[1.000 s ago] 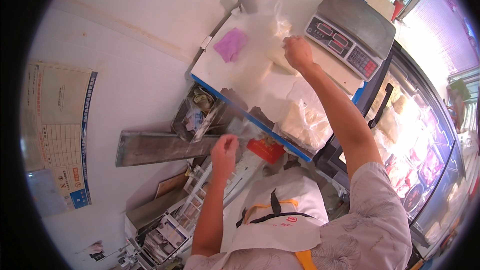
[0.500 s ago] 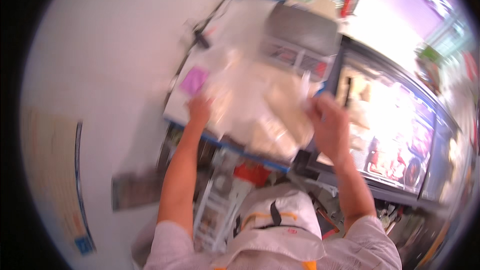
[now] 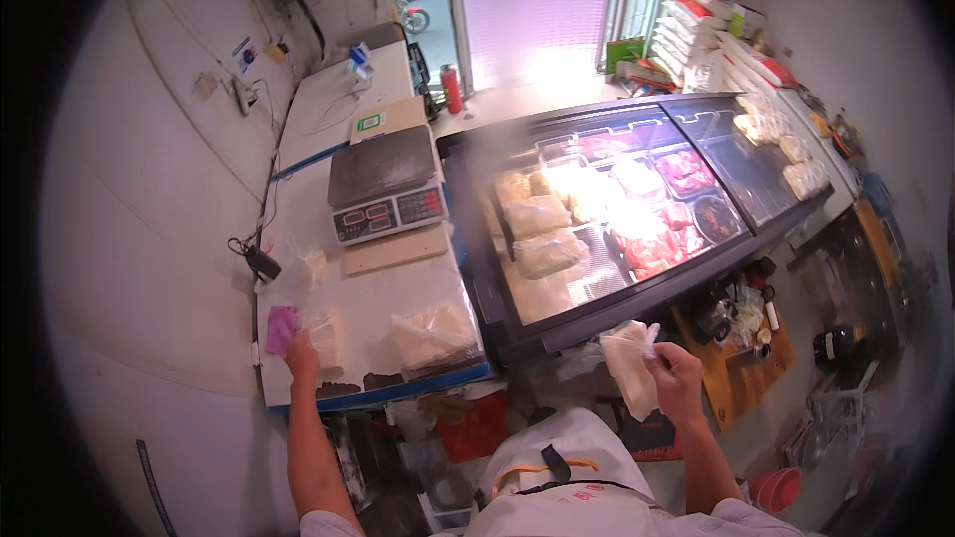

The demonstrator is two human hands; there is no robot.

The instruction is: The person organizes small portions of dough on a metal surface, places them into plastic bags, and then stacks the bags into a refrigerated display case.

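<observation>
Head view, looking down over a white table (image 3: 398, 288) that runs beside a glass-topped display case (image 3: 637, 209). With the grey weighing scale (image 3: 386, 184) as the landmark: the right hand (image 3: 676, 378) is well away from it, down past the near corner of the display case, fingers closed on a clear plastic bag (image 3: 629, 366). That bag holds a pale, whitish filling, hangs slightly tilted from the pinched top, and looks soft and crumpled, its film catching the light. The left hand (image 3: 301, 356) is on the near end of the table, on the person's side of the scale, resting against a small pale bag (image 3: 323, 336) just beside a pink cloth (image 3: 281, 328); whether its fingers grip the bag I cannot tell. Between that hand and the scale's near side lies a larger filled clear bag (image 3: 434, 333), close to the table's blue front edge. A wooden board (image 3: 396, 249) touches the scale's front.
</observation>
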